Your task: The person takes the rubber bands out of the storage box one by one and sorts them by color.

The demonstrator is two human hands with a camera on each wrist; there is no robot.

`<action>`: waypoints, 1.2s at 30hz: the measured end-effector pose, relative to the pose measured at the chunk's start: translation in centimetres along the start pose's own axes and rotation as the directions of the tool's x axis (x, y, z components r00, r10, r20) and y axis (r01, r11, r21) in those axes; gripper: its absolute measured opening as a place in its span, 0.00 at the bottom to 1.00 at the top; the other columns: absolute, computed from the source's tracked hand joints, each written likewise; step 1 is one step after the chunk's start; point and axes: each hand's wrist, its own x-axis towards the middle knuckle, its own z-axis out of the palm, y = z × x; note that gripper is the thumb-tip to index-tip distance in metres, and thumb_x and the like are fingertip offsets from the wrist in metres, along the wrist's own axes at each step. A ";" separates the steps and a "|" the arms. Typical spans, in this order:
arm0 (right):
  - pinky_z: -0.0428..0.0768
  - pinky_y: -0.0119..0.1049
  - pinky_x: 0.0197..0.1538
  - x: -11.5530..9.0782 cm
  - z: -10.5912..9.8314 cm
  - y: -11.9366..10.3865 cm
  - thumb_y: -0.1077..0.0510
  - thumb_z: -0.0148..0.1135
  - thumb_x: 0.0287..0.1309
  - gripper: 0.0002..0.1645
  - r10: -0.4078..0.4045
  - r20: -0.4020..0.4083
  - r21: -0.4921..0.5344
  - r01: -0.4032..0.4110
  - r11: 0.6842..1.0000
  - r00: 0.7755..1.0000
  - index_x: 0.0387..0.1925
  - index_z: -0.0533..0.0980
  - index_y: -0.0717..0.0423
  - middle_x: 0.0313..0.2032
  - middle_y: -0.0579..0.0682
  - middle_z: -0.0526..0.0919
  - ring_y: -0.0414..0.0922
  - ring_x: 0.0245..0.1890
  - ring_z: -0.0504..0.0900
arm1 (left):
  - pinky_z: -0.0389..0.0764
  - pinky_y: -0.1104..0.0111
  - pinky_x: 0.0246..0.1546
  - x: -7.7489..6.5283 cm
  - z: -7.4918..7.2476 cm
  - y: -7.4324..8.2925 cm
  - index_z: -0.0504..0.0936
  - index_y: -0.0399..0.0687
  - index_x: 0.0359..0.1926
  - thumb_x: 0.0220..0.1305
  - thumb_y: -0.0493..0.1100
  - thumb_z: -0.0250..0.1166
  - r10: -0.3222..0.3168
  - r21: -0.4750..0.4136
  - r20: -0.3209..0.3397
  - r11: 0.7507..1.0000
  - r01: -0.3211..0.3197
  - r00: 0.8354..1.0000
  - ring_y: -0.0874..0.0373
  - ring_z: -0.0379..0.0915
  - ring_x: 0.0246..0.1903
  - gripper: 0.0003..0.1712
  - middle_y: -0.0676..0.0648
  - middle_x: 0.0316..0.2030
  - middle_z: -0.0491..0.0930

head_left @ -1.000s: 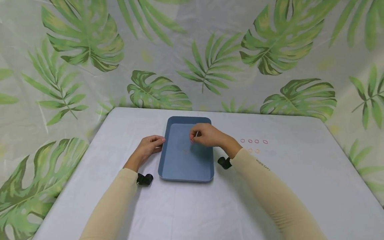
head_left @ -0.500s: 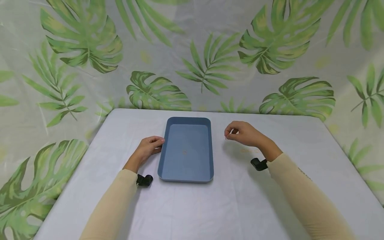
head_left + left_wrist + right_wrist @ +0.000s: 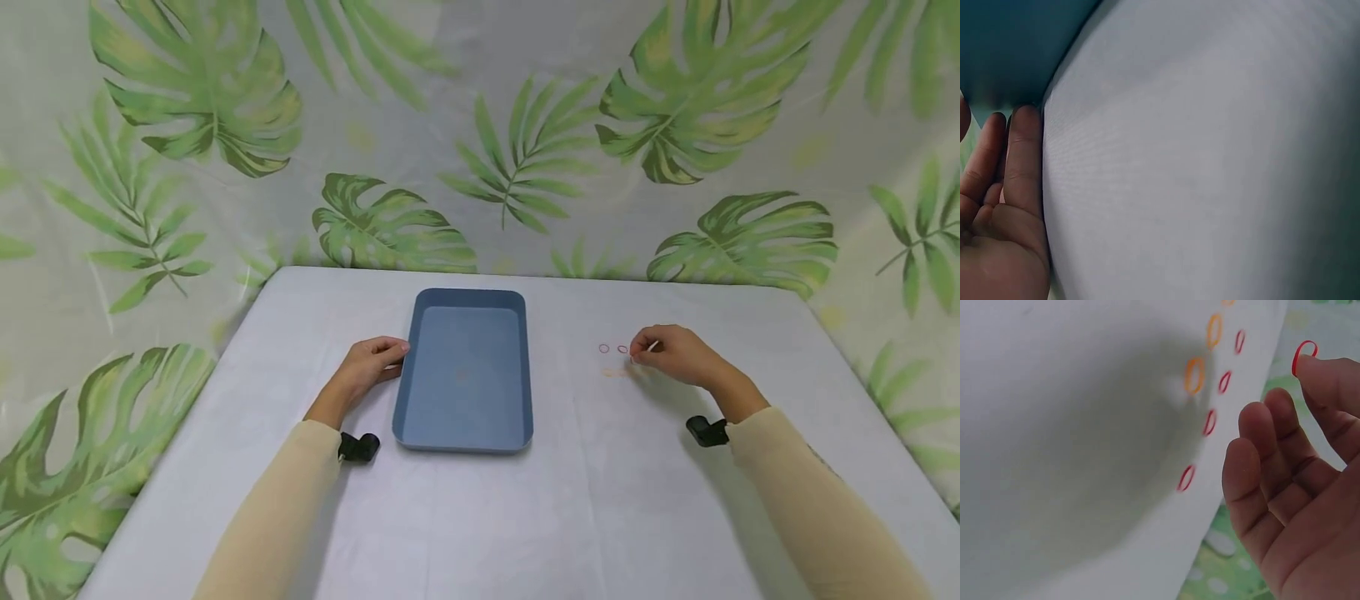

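Observation:
My right hand (image 3: 678,354) pinches a small red rubber band (image 3: 1295,365) between thumb and forefinger, and its other fingers are loosely bent. It hovers at the right of the table, over two short rows of bands. Several red bands (image 3: 1225,382) lie in one row and several orange bands (image 3: 1194,375) in the other; in the head view the hand hides part of both. Fingertips of my left hand (image 3: 367,367) touch the left side of a blue-grey tray (image 3: 463,450), with the fingers fairly straight. A faint orange band (image 3: 462,374) lies in the tray.
A white cloth covers the table (image 3: 480,525). Behind it hangs a backdrop (image 3: 525,158) printed with green leaves. A black wrist camera (image 3: 360,448) sits below the left hand and another camera (image 3: 707,431) below the right.
My right hand has moved from above the tray rightward to the rows of bands, with a band between its fingertips. My left hand has stayed at the tray's left side.

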 end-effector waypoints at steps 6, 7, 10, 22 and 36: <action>0.75 0.33 0.35 -0.9 0.2 1.7 0.61 0.61 0.63 0.04 0.060 -0.024 -0.028 -0.061 0.998 0.998 0.35 0.80 0.57 0.37 0.53 0.83 0.45 0.37 0.77 | 0.81 0.67 0.58 0.0 0.1 -0.5 0.75 0.34 0.61 0.73 0.45 0.59 -0.010 -0.007 -0.006 1.000 0.010 1.000 0.62 0.75 0.50 0.23 0.43 0.55 0.77; 0.74 0.33 0.35 -1.0 0.2 2.0 0.61 0.61 0.63 0.04 0.068 -0.028 -0.036 -0.069 0.997 0.997 0.34 0.80 0.57 0.36 0.53 0.83 0.45 0.36 0.76 | 0.82 0.68 0.58 0.0 0.1 -0.5 0.75 0.34 0.60 0.73 0.45 0.59 -0.010 -0.011 -0.008 1.000 0.010 1.000 0.62 0.75 0.50 0.23 0.43 0.55 0.77; 0.74 0.33 0.34 -1.2 0.1 2.9 0.61 0.61 0.62 0.04 0.092 -0.034 -0.054 -0.094 0.994 0.995 0.34 0.80 0.57 0.35 0.53 0.83 0.44 0.35 0.76 | 0.82 0.68 0.57 0.1 0.0 -0.5 0.75 0.33 0.60 0.72 0.45 0.60 -0.007 -0.018 -0.008 1.000 0.007 1.000 0.63 0.75 0.49 0.23 0.44 0.53 0.78; 0.72 0.33 0.34 -1.6 0.1 4.1 0.59 0.62 0.62 0.05 0.143 -0.044 -0.063 -0.146 0.987 0.989 0.34 0.80 0.58 0.32 0.51 0.82 0.42 0.32 0.74 | 0.82 0.66 0.58 0.1 0.2 -0.1 0.76 0.34 0.59 0.73 0.44 0.59 -0.010 -0.016 -0.015 1.000 0.009 1.000 0.62 0.74 0.49 0.21 0.45 0.53 0.78; 0.71 0.33 0.36 -0.3 -1.1 6.7 0.58 0.59 0.64 0.08 0.217 -0.095 -0.117 -0.227 0.967 0.971 0.37 0.80 0.60 0.33 0.55 0.82 0.48 0.35 0.75 | 0.81 0.66 0.58 0.2 0.3 -0.1 0.76 0.34 0.58 0.72 0.44 0.60 -0.011 -0.016 -0.018 1.000 0.011 1.000 0.63 0.74 0.49 0.21 0.47 0.50 0.78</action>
